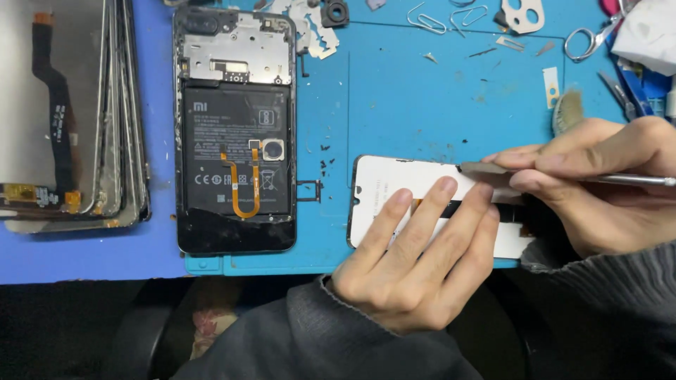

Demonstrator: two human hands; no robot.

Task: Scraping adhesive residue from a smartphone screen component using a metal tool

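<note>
One white screen panel (415,184) lies at 5 o'clock on the blue mat (422,98). The left hand (415,260) presses four fingers flat on it, grasping nothing. The right hand (598,179) pinches one metal tool (563,174), its tip on the panel's upper edge. One opened phone (236,134) lies at 10 o'clock; one stack of screens (77,112), count unclear, at 9 o'clock. Two paper clips (443,17) and one pair of scissors (588,39) sit at 1 o'clock. The panel's right end is hidden under the hands.

Left hand (415,260) presses white screen panel (394,193); right hand (598,183) holds metal tool (627,180) against it.
</note>
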